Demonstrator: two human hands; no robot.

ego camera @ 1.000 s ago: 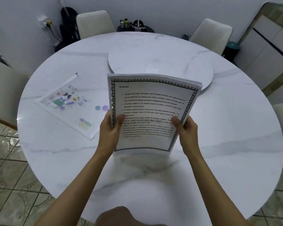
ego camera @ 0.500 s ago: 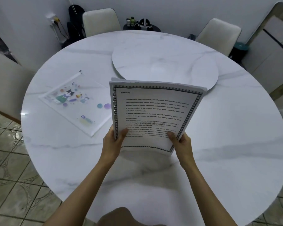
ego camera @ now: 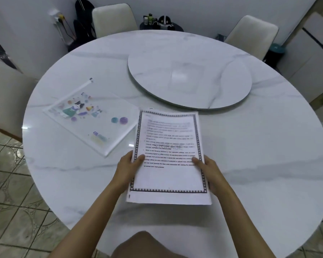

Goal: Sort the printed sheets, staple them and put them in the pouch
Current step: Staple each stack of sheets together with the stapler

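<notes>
Both arms reach straight out, and the left hand (ego camera: pixel 128 168) and right hand (ego camera: pixel 211 174) each pinch a side edge of the stack of printed sheets (ego camera: pixel 169 142), thumb on top of the page, the other fingers tucked underneath out of sight. The stack lies pretty much flat over the white marble surface (ego camera: pixel 268 146) between the hands, text up, though I can't tell if it's fully resting down. The clear cartoon pouch (ego camera: pixel 93 116) lies up and left of the left fingers, one corner just beside the stack, and a round turntable (ego camera: pixel 190 81) sits further out beyond both hands.
</notes>
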